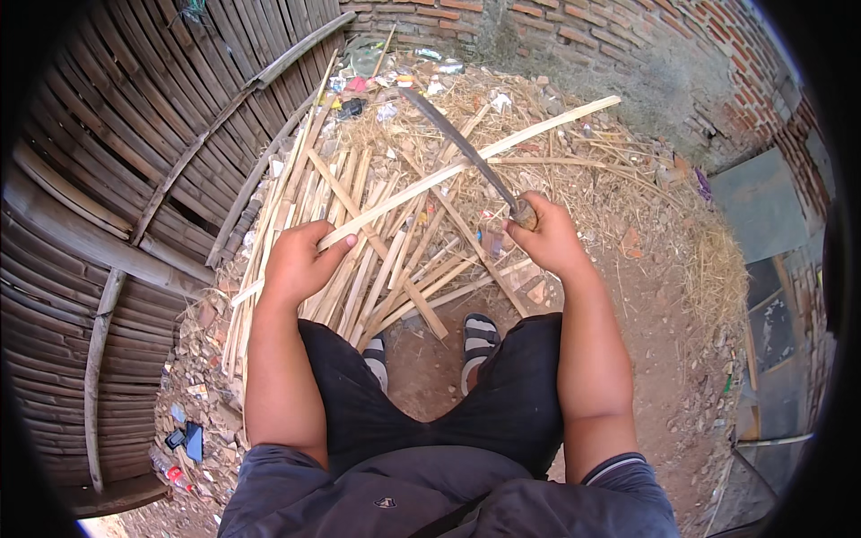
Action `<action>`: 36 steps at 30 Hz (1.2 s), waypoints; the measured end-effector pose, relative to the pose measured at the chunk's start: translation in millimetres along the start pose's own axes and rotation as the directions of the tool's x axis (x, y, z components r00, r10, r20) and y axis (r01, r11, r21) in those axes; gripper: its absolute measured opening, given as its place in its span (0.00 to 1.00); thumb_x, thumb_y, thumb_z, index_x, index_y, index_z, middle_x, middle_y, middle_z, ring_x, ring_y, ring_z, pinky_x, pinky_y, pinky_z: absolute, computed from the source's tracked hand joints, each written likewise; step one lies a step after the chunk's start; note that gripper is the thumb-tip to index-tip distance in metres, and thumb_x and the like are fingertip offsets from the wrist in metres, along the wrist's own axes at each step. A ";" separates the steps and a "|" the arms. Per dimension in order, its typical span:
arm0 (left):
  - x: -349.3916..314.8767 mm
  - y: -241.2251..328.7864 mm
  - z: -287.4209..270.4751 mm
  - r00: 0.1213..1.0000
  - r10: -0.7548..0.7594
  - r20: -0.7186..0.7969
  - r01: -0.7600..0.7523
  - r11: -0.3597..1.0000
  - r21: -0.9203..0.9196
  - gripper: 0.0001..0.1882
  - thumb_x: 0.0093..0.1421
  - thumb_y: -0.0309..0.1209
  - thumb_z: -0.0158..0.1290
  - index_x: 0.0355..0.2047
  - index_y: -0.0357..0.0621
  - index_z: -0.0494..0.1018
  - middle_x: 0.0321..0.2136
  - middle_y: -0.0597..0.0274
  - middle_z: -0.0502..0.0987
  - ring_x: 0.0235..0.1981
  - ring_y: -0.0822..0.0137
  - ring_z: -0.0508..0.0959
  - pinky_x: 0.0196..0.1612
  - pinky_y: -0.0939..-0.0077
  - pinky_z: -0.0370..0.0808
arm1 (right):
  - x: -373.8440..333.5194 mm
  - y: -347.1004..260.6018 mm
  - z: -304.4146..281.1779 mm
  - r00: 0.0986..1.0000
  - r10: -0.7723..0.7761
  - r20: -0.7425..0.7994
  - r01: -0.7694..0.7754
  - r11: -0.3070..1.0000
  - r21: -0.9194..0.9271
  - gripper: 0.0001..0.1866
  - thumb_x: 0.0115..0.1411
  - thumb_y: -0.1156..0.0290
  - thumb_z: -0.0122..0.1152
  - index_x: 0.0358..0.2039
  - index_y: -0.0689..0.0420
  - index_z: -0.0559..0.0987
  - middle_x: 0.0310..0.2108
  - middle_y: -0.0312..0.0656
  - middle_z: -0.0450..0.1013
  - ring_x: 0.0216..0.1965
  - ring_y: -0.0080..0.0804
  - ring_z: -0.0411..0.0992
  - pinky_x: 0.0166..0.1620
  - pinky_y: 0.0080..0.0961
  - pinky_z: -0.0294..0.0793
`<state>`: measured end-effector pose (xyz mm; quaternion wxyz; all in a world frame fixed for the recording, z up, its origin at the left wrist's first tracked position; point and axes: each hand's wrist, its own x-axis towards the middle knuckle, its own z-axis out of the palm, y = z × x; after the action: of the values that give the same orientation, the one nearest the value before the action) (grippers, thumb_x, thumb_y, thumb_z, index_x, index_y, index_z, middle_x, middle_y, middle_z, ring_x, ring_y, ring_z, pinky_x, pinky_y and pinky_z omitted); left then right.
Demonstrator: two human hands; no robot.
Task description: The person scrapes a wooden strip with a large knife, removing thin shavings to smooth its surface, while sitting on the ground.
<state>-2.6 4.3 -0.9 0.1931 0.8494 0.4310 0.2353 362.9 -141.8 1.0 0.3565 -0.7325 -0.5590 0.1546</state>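
Your left hand (pixel 303 260) is gripping a pale wooden strip (pixel 538 127) toward its lower end, thumb on top, apparently steadying the long length slanting up and right. Your right hand (pixel 547 235) is wrapping a machete (pixel 448 130) by its handle, presumably for control; its blade is crossing the strip, contact uncertain. Both forearms (pixel 285 359) are pointing forward, flanking your thighs (pixel 525 368). Below, loose strips (pixel 420 301) are lying heaped between a slatted wall (pixel 108 99) and a brick wall (pixel 619 49).
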 end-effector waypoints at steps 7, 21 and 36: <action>-2.9 6.8 -4.1 0.999 -0.045 0.027 0.045 0.999 -0.005 0.22 0.62 0.48 0.68 0.32 0.38 0.83 0.24 0.48 0.80 0.26 0.48 0.82 0.33 0.56 0.77 | -3.7 -25.4 6.5 0.986 -0.062 0.153 0.095 0.972 -0.214 0.17 0.57 0.62 0.75 0.43 0.55 0.82 0.29 0.53 0.80 0.35 0.56 0.79 0.40 0.47 0.76; -3.2 7.1 -2.1 0.991 -0.021 -0.133 0.016 0.999 -0.036 0.23 0.61 0.50 0.69 0.33 0.39 0.84 0.26 0.51 0.81 0.28 0.48 0.82 0.34 0.57 0.77 | -7.5 -30.3 5.3 0.989 -0.136 0.062 0.148 0.945 -0.292 0.18 0.58 0.64 0.76 0.45 0.57 0.82 0.30 0.54 0.81 0.35 0.55 0.82 0.40 0.42 0.79; -2.9 8.2 2.8 0.992 -0.016 -0.123 0.011 0.999 -0.042 0.25 0.65 0.52 0.64 0.32 0.38 0.82 0.26 0.48 0.80 0.30 0.43 0.81 0.35 0.53 0.76 | -1.2 -21.0 10.7 0.992 -0.076 0.106 0.101 0.959 -0.263 0.18 0.56 0.63 0.76 0.44 0.53 0.82 0.33 0.50 0.82 0.38 0.55 0.81 0.41 0.48 0.78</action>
<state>2.7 -3.0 0.5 0.1850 0.8262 0.4428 0.2950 340.9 -136.6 7.9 0.2339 -0.7400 -0.6233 0.0959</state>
